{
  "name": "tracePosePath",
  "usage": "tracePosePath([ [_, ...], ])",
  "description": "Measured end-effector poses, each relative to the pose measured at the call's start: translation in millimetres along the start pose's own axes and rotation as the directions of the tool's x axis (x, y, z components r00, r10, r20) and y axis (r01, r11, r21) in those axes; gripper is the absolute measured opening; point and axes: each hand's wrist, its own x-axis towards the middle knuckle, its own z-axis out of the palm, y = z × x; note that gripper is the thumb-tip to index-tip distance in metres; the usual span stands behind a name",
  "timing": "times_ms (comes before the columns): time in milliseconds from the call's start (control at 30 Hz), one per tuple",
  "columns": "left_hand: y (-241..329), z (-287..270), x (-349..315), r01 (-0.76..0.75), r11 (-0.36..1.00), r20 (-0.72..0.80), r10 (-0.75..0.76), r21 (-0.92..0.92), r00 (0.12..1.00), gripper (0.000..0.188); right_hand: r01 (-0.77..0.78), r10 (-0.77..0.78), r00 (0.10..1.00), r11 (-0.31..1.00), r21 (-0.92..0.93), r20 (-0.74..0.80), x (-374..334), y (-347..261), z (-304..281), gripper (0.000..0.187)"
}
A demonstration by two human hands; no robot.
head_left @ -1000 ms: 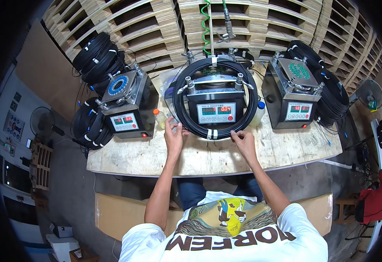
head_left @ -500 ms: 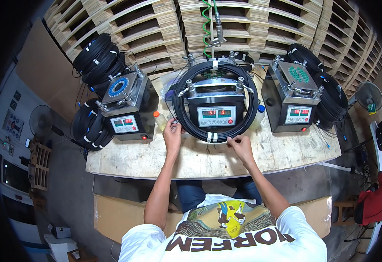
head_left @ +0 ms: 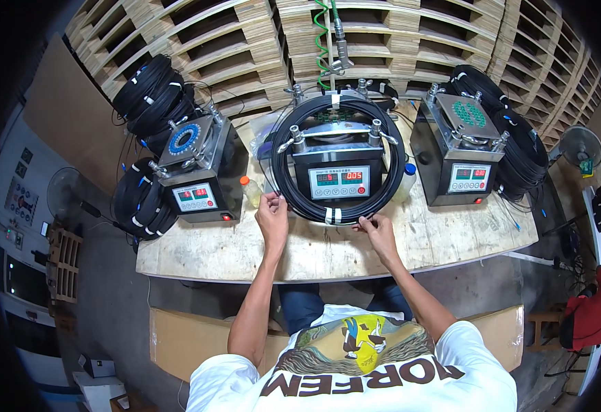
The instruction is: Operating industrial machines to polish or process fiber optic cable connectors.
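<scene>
A large coil of black cable [head_left: 279,161], bound with white tape at top and bottom, leans over the front of the middle polishing machine [head_left: 376,165]. Its clamp posts show inside the ring, as does its lit red and green display panel [head_left: 340,182]. At the coil's lower left, my left hand [head_left: 271,214] is closed, thumb and fingers pinched on a strand of the cable. My right hand [head_left: 378,235] pinches at the coil's lower right edge; its fingertips touch the cable, and any small end between them is hidden.
Similar machines stand left [head_left: 201,172] and right [head_left: 459,151], beside stacked black cable coils [head_left: 151,96]. Two small bottles, one orange-capped [head_left: 251,192] and one blue-capped [head_left: 407,182], flank the middle machine. Wooden pallets [head_left: 396,41] rise behind the plywood table [head_left: 300,257].
My left hand has turned slightly, its fingers drawn closer to the coil. My right hand has shifted very little. The middle machine's display reads differently.
</scene>
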Motion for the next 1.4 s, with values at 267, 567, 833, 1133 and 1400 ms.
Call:
tracePosePath([
  [267, -7, -16, 11, 0.031, 0.993, 0.109, -0.044, 0.115, 0.993, 0.028, 0.004, -0.015, 0.998, 0.985, 0.172, 0.060, 2, 0, -12, 0.037],
  [567, 67, -23, 67, -0.240, 0.957, 0.055, 0.234, 0.164, 0.971, 0.032, 0.351, -0.499, 0.841, 0.797, -0.491, -0.210, 54, -114, -53, 0.034],
  [833, 99, -7, 88, -0.565, 0.715, 0.183, 0.542, 0.412, 0.820, 0.020, 0.497, -0.585, 0.809, 0.737, -0.457, -0.063, 103, -153, -59, 0.018],
  [1133, 78, -18, 122, -0.406, 0.904, 0.254, 0.365, 0.134, 0.896, 0.021, 0.438, -0.457, 0.889, 0.827, -0.351, 0.032, 136, -150, -81, 0.022],
  [1400, 64, 14, 236, -0.078, 0.997, 0.260, 0.071, 0.015, 0.963, 0.033, 0.351, -0.353, 0.934, 0.890, -0.290, 0.045, 277, -177, -91, 0.026],
])
